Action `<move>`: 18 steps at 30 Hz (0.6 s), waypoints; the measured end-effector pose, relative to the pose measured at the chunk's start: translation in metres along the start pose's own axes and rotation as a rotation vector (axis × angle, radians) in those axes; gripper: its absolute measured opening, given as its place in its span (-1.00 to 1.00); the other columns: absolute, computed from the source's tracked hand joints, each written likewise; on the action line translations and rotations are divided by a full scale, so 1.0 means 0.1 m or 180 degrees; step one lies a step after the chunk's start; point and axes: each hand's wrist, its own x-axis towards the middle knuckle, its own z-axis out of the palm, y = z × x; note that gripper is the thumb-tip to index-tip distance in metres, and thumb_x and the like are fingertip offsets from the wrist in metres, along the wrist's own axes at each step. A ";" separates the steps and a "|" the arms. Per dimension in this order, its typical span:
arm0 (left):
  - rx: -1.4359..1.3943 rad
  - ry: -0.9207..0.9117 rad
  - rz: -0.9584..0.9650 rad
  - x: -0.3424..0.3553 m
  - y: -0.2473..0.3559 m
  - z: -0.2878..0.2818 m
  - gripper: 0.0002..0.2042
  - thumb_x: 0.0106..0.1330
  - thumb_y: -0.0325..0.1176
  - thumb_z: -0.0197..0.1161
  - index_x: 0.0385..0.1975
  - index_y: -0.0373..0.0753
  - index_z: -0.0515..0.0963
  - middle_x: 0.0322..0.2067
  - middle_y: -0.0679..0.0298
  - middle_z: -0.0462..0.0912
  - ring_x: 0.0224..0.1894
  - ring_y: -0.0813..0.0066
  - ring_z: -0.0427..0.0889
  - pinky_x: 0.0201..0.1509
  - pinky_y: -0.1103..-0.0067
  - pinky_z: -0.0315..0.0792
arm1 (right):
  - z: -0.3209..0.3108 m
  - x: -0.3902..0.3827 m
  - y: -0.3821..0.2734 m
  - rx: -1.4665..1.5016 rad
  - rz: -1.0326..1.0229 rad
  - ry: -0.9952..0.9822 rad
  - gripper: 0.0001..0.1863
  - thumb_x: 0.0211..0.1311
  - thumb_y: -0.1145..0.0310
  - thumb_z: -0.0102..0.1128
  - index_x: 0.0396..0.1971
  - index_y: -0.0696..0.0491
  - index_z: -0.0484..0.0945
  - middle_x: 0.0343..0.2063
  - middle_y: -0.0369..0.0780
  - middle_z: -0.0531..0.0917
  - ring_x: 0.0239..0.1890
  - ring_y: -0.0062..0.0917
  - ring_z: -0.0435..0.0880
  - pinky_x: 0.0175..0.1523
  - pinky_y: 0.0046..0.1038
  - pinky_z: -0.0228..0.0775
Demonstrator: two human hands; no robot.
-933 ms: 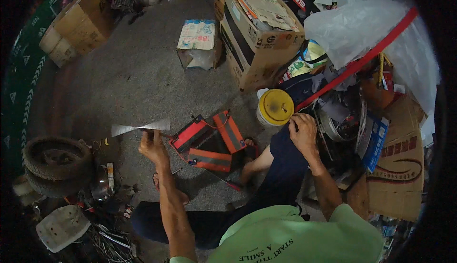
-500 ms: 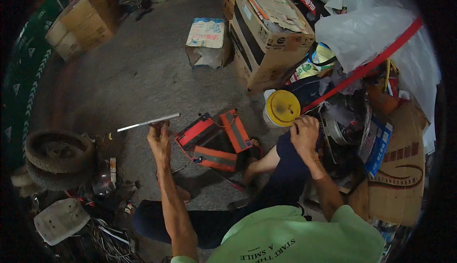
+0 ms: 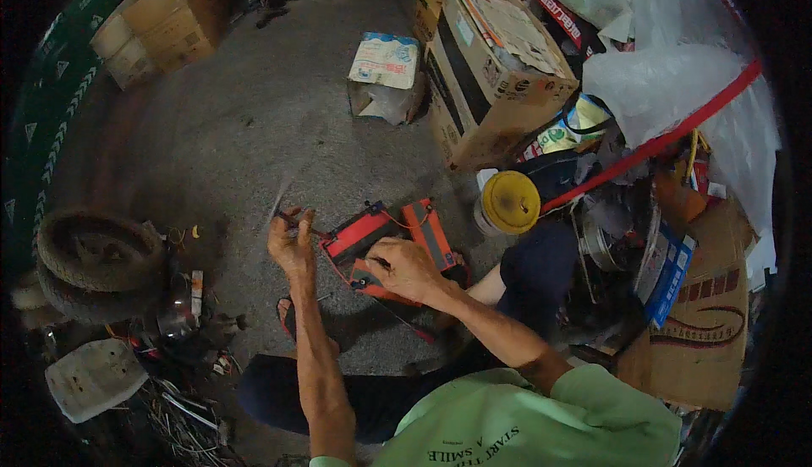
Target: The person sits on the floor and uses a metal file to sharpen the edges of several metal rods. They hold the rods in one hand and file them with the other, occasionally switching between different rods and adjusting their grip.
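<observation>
My left hand [image 3: 289, 247] holds a thin metal bar [image 3: 279, 196], blurred at its upper end and tilted upward, with something dark among the fingers. My right hand [image 3: 402, 268] is closed over the group of red-orange battery packs with dark bands [image 3: 423, 220], its fingertips near a dark terminal; what they hold, if anything, is hidden. Thin wires join the packs, which lie on the gray floor between my legs.
Stacked tires [image 3: 97, 281], a grimy plastic piece [image 3: 95, 380] and metal scraps lie left. Cardboard boxes [image 3: 491, 86] stand ahead. A yellow-lidded bucket [image 3: 511, 203], a red strap [image 3: 668, 133], plastic sheeting [image 3: 643, 86] and flattened cardboard [image 3: 702, 348] crowd the right.
My right hand has moved leftward from beside the bucket onto the battery packs. The bar in my left hand has swung from level to steeply tilted, and that hand has shifted right.
</observation>
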 end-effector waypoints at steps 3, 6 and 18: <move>-0.0962 -0.0598 -0.1342 0.00 0.15 0.02 -0.77 0.32 -0.27 0.30 -0.31 -0.36 0.58 -0.38 0.25 0.62 -0.34 0.49 0.55 -0.27 0.50 0.46 | 0.26 0.02 0.24 -0.0506 0.0435 -0.0832 -0.81 0.14 0.33 0.21 -0.38 0.17 0.58 -0.37 -0.07 0.64 -0.26 -0.15 0.64 -0.13 -0.20 0.47; -0.1157 -0.0819 -0.1283 -0.04 0.13 -0.01 -0.71 0.42 -0.27 0.15 -0.04 -0.36 0.49 -0.19 0.14 0.60 -0.17 0.42 0.56 -0.13 0.46 0.52 | 0.93 0.00 0.58 -0.0748 0.0178 -0.0918 -0.78 0.16 0.32 0.18 -0.33 0.19 0.53 -0.38 -0.02 0.63 -0.23 -0.11 0.62 -0.10 -0.15 0.44; 0.0084 -0.0434 -0.0412 -0.02 0.30 0.00 -0.90 0.25 -0.50 0.29 -0.31 -0.40 0.59 -0.51 0.20 0.68 -0.51 0.49 0.63 -0.40 0.55 0.48 | 1.72 0.18 0.98 -0.1294 0.0365 -0.0975 -0.67 0.03 0.47 0.14 -0.14 0.18 0.48 -0.14 0.07 0.51 -0.09 -0.04 0.57 0.00 -0.03 0.41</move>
